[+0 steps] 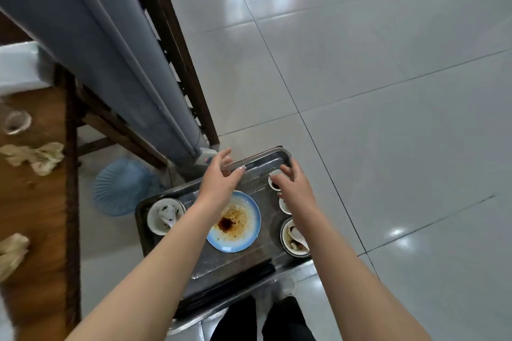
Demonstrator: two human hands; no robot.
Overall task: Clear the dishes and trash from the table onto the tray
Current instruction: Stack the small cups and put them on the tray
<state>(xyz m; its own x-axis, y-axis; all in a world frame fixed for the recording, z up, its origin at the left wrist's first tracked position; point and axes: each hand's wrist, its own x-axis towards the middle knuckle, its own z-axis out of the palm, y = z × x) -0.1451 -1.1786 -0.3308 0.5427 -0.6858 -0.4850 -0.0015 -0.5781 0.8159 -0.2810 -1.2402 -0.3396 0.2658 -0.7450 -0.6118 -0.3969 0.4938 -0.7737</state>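
Observation:
A metal tray (257, 171) sits below me, holding a blue-rimmed plate (253, 216) stained with sauce, a white bowl with a spoon (163, 216) at its left, another bowl with a spoon (293, 238) at its right, and dark chopsticks (230, 279) along its near edge. My right hand (293, 185) is closed around a small white sauce cup (274, 178) at the tray's far right; a second small cup (284, 206) shows under my wrist. Above the tray's far left, my left hand (221, 177) hovers with fingers spread and nothing in it.
The wooden table (38, 202) at left carries crumpled napkins (38, 158), more tissue (11, 252) and a clear cup (16, 122). A blue scalloped dish (122, 188) lies below the table edge. A grey padded bench (110, 50) and wooden frame run diagonally. Glossy floor tiles spread to the right.

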